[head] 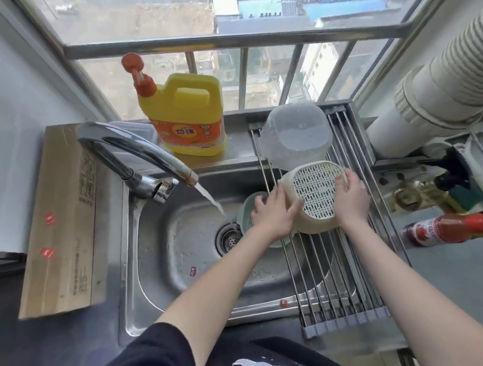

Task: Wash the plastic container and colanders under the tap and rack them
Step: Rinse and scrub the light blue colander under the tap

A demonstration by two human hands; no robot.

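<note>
Here my left hand (pixel 271 212) and right hand (pixel 350 198) clasp the cream colander (pixel 316 194), upside down on the rack (pixel 326 263), beside the clear container (pixel 295 135). A green colander (pixel 247 212), perhaps, sits in the sink (pixel 183 263).

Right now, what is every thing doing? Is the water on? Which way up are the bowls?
Tap: on, water running into the sink.
Clear plastic container: upside down on the rack.
White colander: bottom up on the rack, held by left hand and right hand.
Green colander: in the sink, partly hidden.
Yellow soap bottle: upright, closed.
</note>
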